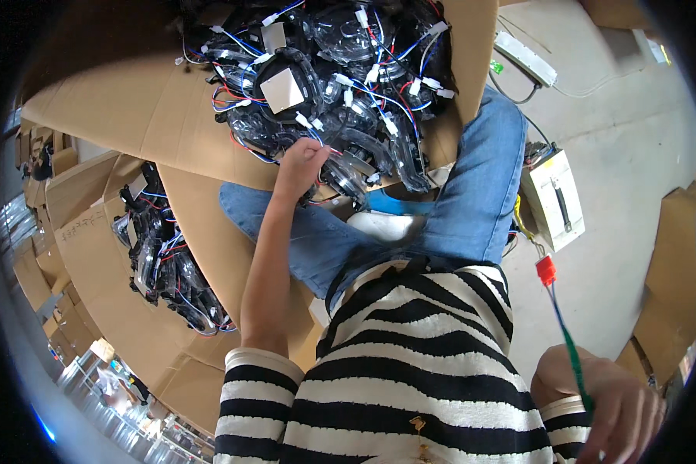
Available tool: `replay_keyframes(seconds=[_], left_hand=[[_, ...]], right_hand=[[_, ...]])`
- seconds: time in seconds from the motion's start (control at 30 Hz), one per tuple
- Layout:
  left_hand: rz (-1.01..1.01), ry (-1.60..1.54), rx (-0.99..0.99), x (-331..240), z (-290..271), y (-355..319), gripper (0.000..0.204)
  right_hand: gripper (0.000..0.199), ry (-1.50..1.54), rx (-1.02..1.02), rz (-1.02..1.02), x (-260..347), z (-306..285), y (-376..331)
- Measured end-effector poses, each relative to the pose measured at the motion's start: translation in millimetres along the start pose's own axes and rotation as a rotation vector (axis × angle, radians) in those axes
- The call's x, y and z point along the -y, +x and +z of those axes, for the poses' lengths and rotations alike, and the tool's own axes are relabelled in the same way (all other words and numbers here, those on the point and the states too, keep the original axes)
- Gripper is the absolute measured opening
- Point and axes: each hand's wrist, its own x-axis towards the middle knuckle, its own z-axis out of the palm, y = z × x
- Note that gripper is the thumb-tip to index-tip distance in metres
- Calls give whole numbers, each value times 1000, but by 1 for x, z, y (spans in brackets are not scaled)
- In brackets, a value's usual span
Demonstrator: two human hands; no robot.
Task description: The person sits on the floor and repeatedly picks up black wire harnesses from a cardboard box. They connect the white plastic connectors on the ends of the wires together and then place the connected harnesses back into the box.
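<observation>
My left hand point(300, 168) reaches to the near edge of a heap of clear-and-black lamp units point(348, 112). Its fingers are closed on thin wires by a white plug point(305, 121). The lamp units look like vehicle lights, with red, blue and white wires ending in small white plugs. At the lower right, my right hand point(622, 402) is closed around a green-sleeved cable point(574, 363). A red connector point(546, 271) stands at the cable's far end, apart from the lamps. The fingertips of my right hand are partly cut off by the picture's edge.
The heap lies in a large cardboard box point(124, 116) before my knees. More lamp units point(166, 255) fill another box at left. At right, a white box with a black handle point(555, 199) and a white power strip point(524, 58) rest on the grey floor.
</observation>
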Motion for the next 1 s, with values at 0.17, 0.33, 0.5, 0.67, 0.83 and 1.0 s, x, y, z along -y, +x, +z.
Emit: replay_keyframes(seconds=[0.17, 0.33, 0.5, 0.67, 0.83, 1.0], left_hand=[[-205, -299, 123, -30, 9, -14, 23], [-76, -183, 213, -55, -6, -50, 32], [189, -124, 225, -87, -11, -86, 28], [406, -16, 287, -113, -18, -100, 25], [488, -268, 619, -108, -31, -100, 7], [590, -363, 824, -109, -28, -96, 12]], right_hand=[[6, 263, 39, 718, 8, -26, -20], [17, -203, 1, 1170, -20, -35, -72], [3, -451, 289, 1363, -54, -20, -85], [4, -629, 403, 1280, -67, -11, -80], [4, -537, 396, 1126, -50, -25, -44], [5, -637, 642, 1177, -65, -21, -46]])
